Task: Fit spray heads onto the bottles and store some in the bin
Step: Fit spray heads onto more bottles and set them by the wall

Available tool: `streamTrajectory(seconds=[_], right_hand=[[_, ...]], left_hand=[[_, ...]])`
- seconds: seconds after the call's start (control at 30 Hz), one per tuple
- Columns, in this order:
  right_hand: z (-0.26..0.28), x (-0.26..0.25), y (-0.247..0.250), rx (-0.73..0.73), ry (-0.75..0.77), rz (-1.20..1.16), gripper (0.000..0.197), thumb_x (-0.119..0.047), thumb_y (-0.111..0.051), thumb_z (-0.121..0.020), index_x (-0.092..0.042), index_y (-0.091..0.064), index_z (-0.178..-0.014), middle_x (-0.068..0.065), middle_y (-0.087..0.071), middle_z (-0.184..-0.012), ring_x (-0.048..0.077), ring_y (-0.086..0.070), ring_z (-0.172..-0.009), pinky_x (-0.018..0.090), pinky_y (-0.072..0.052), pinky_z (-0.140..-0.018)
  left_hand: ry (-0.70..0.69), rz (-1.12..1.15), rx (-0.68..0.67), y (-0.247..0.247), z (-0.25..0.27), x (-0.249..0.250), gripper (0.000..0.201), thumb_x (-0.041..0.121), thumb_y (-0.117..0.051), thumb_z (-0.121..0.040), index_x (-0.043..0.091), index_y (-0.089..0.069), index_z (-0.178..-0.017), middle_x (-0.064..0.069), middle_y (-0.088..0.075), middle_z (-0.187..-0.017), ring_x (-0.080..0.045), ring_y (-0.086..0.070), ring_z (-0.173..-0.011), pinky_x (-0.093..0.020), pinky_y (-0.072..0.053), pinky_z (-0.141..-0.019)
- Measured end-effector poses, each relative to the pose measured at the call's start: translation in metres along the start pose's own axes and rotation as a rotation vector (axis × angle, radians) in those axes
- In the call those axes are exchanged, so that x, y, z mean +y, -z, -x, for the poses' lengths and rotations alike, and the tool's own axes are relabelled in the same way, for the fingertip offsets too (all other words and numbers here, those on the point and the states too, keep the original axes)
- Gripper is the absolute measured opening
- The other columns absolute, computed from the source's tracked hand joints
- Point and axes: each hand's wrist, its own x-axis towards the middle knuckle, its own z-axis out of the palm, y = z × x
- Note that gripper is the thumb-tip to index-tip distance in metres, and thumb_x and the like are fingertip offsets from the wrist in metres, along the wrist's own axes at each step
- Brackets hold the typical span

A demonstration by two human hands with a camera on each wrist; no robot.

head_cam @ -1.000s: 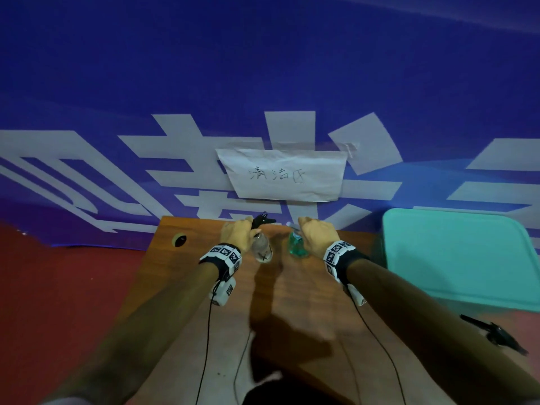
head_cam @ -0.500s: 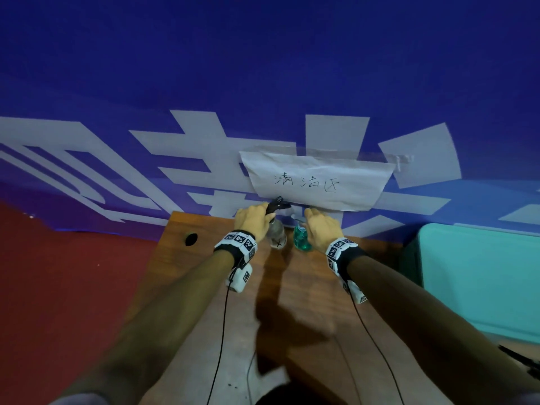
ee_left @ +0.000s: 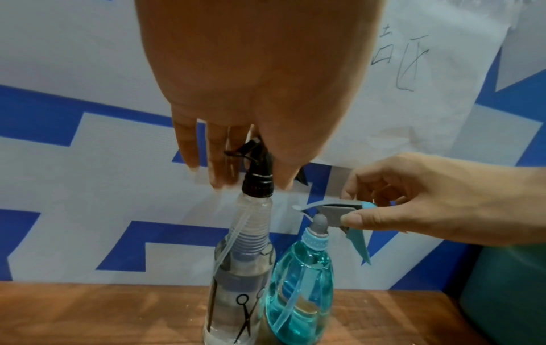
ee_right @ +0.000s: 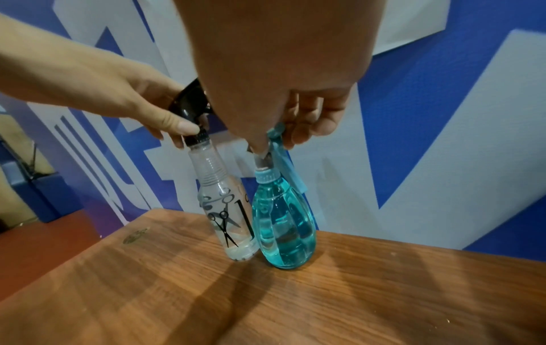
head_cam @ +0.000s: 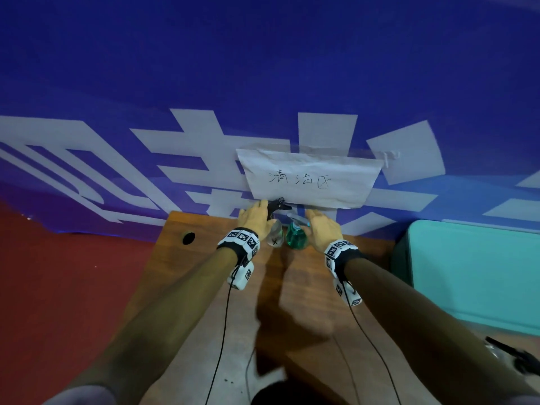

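Both bottles are down on the bench (ee_right: pixel 384 291) now, at its far edge against the banner wall – a second ago we had them a bit nearer and the clear one hung tilted in our grip. Reads to us as parking two finished units at the back.

Left hand (ee_left: pixel 254 98): fingers curled round the black spray head (ee_left: pixel 256 163) on the clear bottle (ee_left: pixel 236 291), thumb at the collar. Right hand (ee_left: pixel 419 205): thumb and fingers pinching the grey-blue spray head (ee_left: pixel 339 211) on the teal bottle (ee_left: pixel 298 291). Neither has let go.

Both bottles stand upright, touching side by side. Heads look seated on both necks – whether they are screwed tight we cannot tell.

Contents: clear bottle holds colourless liquid low down, dip tube running down inside, scissors print on the wall. Teal bottle looks tinted and filled with liquid to well up the body, tube inside too.

Bin (head_cam: pixel 473 273): teal, to the right of the bench, seen from above; its inside does not show. Another black spray head (head_cam: pixel 514 358) lies at the right edge of the head view, so likely more units to fit
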Motion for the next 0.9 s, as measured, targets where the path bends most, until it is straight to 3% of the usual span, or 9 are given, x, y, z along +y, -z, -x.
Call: streamTrajectory(seconds=[0.13,0.27,0.43,0.6,0.7,0.8,0.9], right_hand=[[0.019,0.005,0.008,0.038,-0.044,-0.113,0.028,-0.03,-0.059,-0.095,-0.018,-0.052,-0.119,0.007,-0.062,-0.117,0.03,-0.064,-0.098,0.043,-0.055,-0.082],[0.053,0.019,0.027,0.117,-0.13,-0.335,0.023,-0.03,-0.061,-0.094,-0.016,-0.06,-0.112,0.004,-0.063,-0.109,0.026,-0.064,-0.096,0.033,-0.051,-0.08],[0.121,0.069,0.059,0.283,-0.223,-0.54,0.013,-0.03,-0.065,-0.091,-0.019,-0.067,-0.098,-0.002,-0.069,-0.082,0.019,-0.066,-0.079,0.032,-0.054,-0.079],[0.217,0.145,0.089,0.357,-0.192,-0.405,0.008,-0.029,-0.064,-0.091,-0.021,-0.063,-0.091,-0.005,-0.065,-0.075,0.018,-0.061,-0.068,0.034,-0.052,-0.07],[0.279,0.195,0.099,0.348,-0.278,-0.302,0.011,-0.033,-0.063,-0.091,-0.023,-0.06,-0.088,-0.006,-0.063,-0.073,0.02,-0.061,-0.067,0.037,-0.052,-0.065],[0.333,0.24,0.101,0.291,-0.439,-0.242,0.012,-0.035,-0.063,-0.089,-0.025,-0.058,-0.088,-0.004,-0.062,-0.08,0.024,-0.061,-0.075,0.035,-0.048,-0.066],[0.373,0.279,0.095,0.181,-0.474,-0.122,0.021,-0.04,-0.065,-0.089,-0.024,-0.056,-0.1,0.001,-0.061,-0.103,0.03,-0.062,-0.093,0.04,-0.05,-0.076]], left_hand=[[-0.024,0.039,0.174,0.005,0.024,0.01,0.071,0.032,-0.07,-0.092,0.012,-0.033,-0.15,-0.008,-0.047,-0.146,-0.029,-0.044,-0.135,-0.045,-0.036,-0.112],[-0.194,0.072,0.356,0.013,0.063,0.032,0.058,0.028,-0.064,-0.094,0.015,-0.041,-0.145,-0.002,-0.048,-0.145,-0.021,-0.043,-0.136,-0.04,-0.034,-0.116],[-0.367,0.213,0.399,0.014,0.11,0.079,0.035,0.024,-0.062,-0.095,0.018,-0.055,-0.129,0.0,-0.059,-0.129,-0.019,-0.052,-0.121,-0.038,-0.04,-0.107],[-0.609,0.278,0.273,-0.008,0.151,0.15,0.012,0.021,-0.059,-0.094,0.019,-0.062,-0.105,0.003,-0.063,-0.102,-0.018,-0.059,-0.097,-0.038,-0.05,-0.088],[-0.697,0.262,0.148,-0.032,0.172,0.198,0.01,0.021,-0.058,-0.095,0.02,-0.063,-0.103,0.003,-0.065,-0.101,-0.018,-0.061,-0.093,-0.037,-0.052,-0.083],[-0.761,0.209,0.026,-0.058,0.192,0.245,0.009,0.024,-0.057,-0.095,0.023,-0.062,-0.102,0.005,-0.066,-0.101,-0.018,-0.061,-0.092,-0.037,-0.053,-0.08],[-0.78,0.128,-0.079,-0.08,0.213,0.285,0.006,0.027,-0.055,-0.096,0.026,-0.06,-0.099,0.005,-0.067,-0.099,-0.02,-0.063,-0.089,-0.036,-0.054,-0.078]])
